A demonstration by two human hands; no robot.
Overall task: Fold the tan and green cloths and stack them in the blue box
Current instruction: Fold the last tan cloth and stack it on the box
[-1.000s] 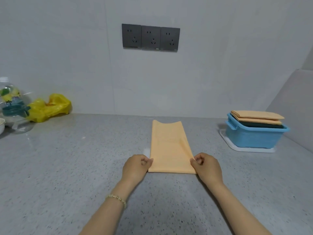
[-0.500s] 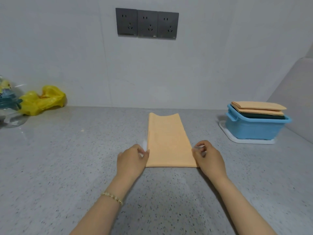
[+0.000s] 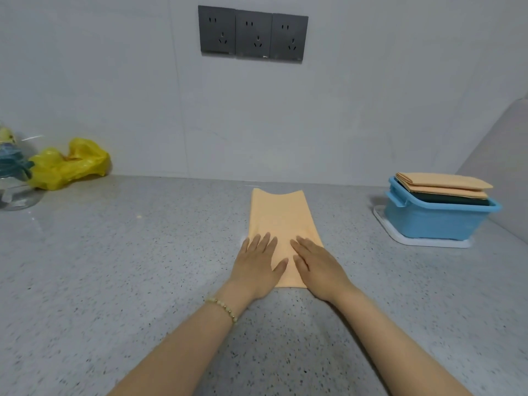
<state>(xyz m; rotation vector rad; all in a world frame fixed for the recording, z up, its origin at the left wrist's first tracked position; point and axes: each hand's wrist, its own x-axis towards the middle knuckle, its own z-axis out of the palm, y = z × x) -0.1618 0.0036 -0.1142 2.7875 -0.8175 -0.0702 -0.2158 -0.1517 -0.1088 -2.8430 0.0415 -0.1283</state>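
A tan cloth (image 3: 281, 215), folded into a long narrow strip, lies flat on the grey speckled counter and runs away from me. My left hand (image 3: 255, 264) and my right hand (image 3: 317, 265) both rest flat on its near end, fingers straight, side by side. At the right stands the blue box (image 3: 434, 221) on a white tray (image 3: 428, 241). Two folded tan cloths (image 3: 443, 182) lie stacked on top of a dark green cloth (image 3: 454, 199) in the box, rising above its rim.
A crumpled yellow plastic bag (image 3: 68, 164) lies at the back left against the wall, beside a clear water bottle (image 3: 13, 178) at the left edge. Three dark wall sockets (image 3: 253, 34) sit above the cloth. A side wall rises just right of the box.
Both hands let go of the cloth's near corners, which they pinched before, and now lie flat on its near end with fingers straight.
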